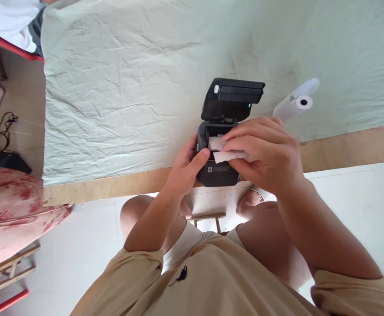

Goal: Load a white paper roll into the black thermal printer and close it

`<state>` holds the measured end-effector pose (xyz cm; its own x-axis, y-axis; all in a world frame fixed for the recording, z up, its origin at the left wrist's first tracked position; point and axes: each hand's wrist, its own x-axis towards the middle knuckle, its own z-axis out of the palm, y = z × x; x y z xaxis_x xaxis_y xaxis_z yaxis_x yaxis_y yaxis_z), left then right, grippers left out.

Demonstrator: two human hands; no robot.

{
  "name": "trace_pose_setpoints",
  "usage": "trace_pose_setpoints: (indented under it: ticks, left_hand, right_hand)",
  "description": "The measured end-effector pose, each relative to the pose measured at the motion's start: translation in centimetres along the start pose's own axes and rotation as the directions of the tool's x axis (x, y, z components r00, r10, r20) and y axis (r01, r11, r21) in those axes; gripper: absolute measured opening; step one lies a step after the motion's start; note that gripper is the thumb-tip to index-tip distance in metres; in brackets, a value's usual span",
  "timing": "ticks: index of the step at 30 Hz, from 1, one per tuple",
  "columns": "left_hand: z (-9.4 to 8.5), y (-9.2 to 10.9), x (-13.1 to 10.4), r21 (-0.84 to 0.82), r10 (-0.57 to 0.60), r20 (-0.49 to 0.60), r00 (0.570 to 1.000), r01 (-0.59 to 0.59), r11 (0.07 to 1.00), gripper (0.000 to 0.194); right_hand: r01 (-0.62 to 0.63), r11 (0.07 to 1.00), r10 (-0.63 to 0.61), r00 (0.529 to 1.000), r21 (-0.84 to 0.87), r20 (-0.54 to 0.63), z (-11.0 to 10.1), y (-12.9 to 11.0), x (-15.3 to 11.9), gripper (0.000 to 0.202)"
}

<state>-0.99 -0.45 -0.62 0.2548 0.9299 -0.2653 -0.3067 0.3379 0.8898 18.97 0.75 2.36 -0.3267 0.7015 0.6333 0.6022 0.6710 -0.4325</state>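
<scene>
A black label or receipt printer point(220, 175) sits at the near edge of the cloth-covered table, its lid point(233, 98) swung up and back. My left hand point(189, 164) grips the printer's left side, with the thumb on top near the opening. With its fingers pinched, my right hand point(264, 151) holds a piece of white paper point(226, 156) at the printer's open compartment. Part of the paper lies inside the compartment; my right fingers hide the rest. Right of the printer, a white paper roll point(290, 103) with a dark core lies on the cloth, its end loose.
A wrinkled pale green cloth point(122, 96) covers the table, leaving a wooden front edge point(350, 147) bare. At the far left are a red-patterned cloth point(11, 210), a dark box with cables point(4, 160) and a wooden stool point(11, 270). My knees are below the table edge.
</scene>
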Motion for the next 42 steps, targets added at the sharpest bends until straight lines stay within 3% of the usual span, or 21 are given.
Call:
trace_pose_setpoints:
  ticks: [4, 7, 9, 12, 14, 18, 23, 25, 28, 35, 42]
  left_hand:
    - [-0.3, 0.0, 0.1, 0.012, 0.021, 0.032, 0.999, -0.021, 1.0, 0.068]
    - [-0.5, 0.1, 0.0, 0.054, -0.044, -0.009, 0.999, 0.044, 0.998, 0.078]
    - [-0.4, 0.2, -0.1, 0.087, -0.058, -0.038, 0.998, 0.061, 0.994, 0.082]
    - [-0.5, 0.0, -0.1, 0.108, -0.032, -0.055, 0.998, 0.038, 0.993, 0.089]
    - [-0.6, -0.2, 0.0, 0.107, -0.003, -0.051, 0.999, 0.008, 0.994, 0.093]
    - [-0.9, -0.5, 0.1, 0.127, 0.016, -0.046, 0.999, -0.01, 0.992, 0.087]
    - [-0.8, -0.5, 0.1, 0.14, 0.054, -0.027, 0.998, -0.05, 0.989, 0.076]
    - [-0.8, -0.4, 0.3, 0.149, 0.046, -0.011, 0.999, -0.043, 0.988, 0.079]
    - [-0.7, -0.3, 0.4, 0.161, 0.014, -0.011, 1.0, -0.013, 0.987, 0.085]
    - [-0.5, -0.1, 0.4, 0.228, 0.035, -0.039, 0.999, -0.025, 0.973, 0.082]
    - [-0.5, -0.3, 0.4, 0.254, 0.049, -0.031, 0.998, -0.04, 0.966, 0.085]
  right_hand:
    - [0.083, 0.99, -0.086, 0.996, 0.111, 0.02, 0.7, 0.4, -0.7, 0.01]
    - [0.082, 0.986, -0.052, 0.979, 0.148, -0.196, 0.9, 1.3, -0.9, 0.013]
    - [-0.039, 0.995, 0.067, 0.948, 0.093, -0.311, 0.8, 2.2, -1.0, 0.011]
    - [-0.258, 0.965, 0.261, 0.948, 0.043, -0.179, 0.8, 3.4, -1.5, 0.052]
    - [-0.276, 0.955, 0.287, 0.952, 0.11, -0.103, 1.0, 4.2, -1.9, 0.064]
    - [-0.174, 0.942, 0.217, 0.968, 0.288, -0.125, 1.2, 4.6, -2.5, 0.053]
    - [-0.235, 0.949, 0.212, 0.969, 0.209, 0.128, 0.5, 3.8, -2.4, 0.044]
    - [-0.199, 0.958, 0.177, 0.977, 0.206, 0.119, 0.7, 3.9, -2.5, 0.04]
    - [-0.132, 0.931, 0.131, 0.991, 0.342, 0.026, 1.5, 4.7, -2.8, 0.042]
    - [-0.206, 0.879, 0.217, 0.976, 0.431, 0.025, 2.4, 5.0, -3.0, 0.047]
    - [-0.18, 0.86, 0.209, 0.978, 0.477, -0.008, 2.5, 4.8, -2.9, 0.042]
